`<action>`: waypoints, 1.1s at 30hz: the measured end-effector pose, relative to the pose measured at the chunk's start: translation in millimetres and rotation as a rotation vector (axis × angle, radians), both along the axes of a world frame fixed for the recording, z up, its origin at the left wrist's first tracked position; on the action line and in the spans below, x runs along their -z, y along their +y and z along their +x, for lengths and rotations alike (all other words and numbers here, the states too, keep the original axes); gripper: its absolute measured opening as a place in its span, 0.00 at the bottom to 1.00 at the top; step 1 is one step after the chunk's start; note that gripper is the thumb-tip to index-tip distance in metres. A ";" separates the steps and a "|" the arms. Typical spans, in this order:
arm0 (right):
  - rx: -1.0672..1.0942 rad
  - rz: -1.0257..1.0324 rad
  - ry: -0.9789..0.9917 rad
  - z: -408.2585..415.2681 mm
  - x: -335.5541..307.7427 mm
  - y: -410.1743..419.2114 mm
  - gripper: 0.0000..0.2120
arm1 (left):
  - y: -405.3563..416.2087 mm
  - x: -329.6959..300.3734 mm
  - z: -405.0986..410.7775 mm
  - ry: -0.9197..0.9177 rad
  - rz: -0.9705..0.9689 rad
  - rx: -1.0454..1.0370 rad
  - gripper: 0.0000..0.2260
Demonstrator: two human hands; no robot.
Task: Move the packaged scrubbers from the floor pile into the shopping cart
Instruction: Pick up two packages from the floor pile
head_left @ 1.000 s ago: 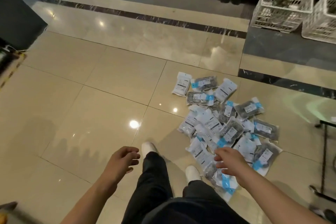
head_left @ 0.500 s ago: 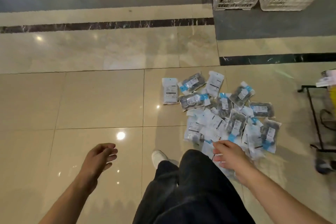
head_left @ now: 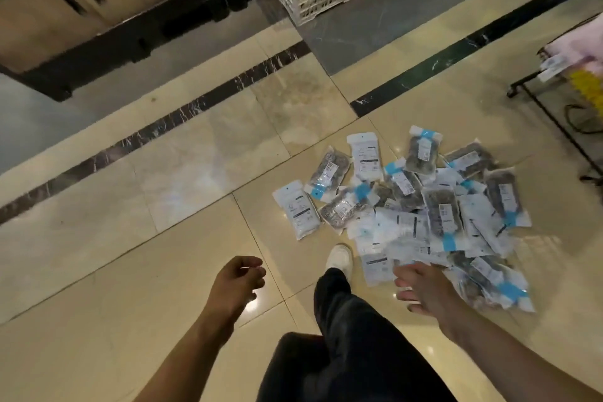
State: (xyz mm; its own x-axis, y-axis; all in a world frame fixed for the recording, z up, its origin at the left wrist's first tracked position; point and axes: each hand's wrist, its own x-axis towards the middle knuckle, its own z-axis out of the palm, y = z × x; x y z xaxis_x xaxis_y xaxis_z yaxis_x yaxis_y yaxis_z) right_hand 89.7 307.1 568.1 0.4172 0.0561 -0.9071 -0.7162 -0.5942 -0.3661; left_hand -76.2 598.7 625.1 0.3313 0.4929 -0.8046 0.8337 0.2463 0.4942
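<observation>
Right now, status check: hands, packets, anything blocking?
Left hand empty, loosely curled. Right hand open, empty, over near edge of packet pile. All packets on floor. Nothing blocking; own shoe beside pile.

Both hands empty, left hand (head_left: 239,281) loosely curled, right hand (head_left: 424,287) spread above near edge of scrubber packet pile (head_left: 421,206) on tiled floor (head_left: 130,254)
</observation>
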 end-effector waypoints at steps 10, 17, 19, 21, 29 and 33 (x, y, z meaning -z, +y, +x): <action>0.111 -0.075 0.052 36.2 83.9 79.3 0.05 | 97.0 100.0 132.8 0.047 -0.010 0.350 0.13; 0.222 -0.127 0.078 51.5 294.0 113.6 0.20 | 145.5 342.1 213.7 0.159 0.030 0.643 0.12; 0.249 -0.124 0.102 55.1 368.7 121.8 0.27 | 149.9 416.1 236.1 0.167 0.058 0.680 0.13; 0.297 -0.155 0.095 62.7 432.7 132.7 0.34 | 148.9 481.8 258.6 0.156 0.080 0.723 0.17; 0.496 -0.206 0.054 80.6 605.1 146.1 0.42 | 120.2 653.6 344.2 0.053 0.074 0.519 0.44; 0.563 -0.286 -0.070 81.4 646.2 143.1 0.49 | 108.4 693.9 364.7 0.048 0.130 0.496 0.35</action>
State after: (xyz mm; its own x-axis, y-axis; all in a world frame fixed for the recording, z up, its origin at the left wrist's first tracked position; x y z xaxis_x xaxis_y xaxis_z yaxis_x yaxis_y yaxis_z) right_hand 171.1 450.1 -78.1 0.3710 -0.4291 -0.8236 -0.9275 -0.2149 -0.3058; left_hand 288.4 707.2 -68.8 0.5151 0.3826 -0.7670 0.8570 -0.2458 0.4530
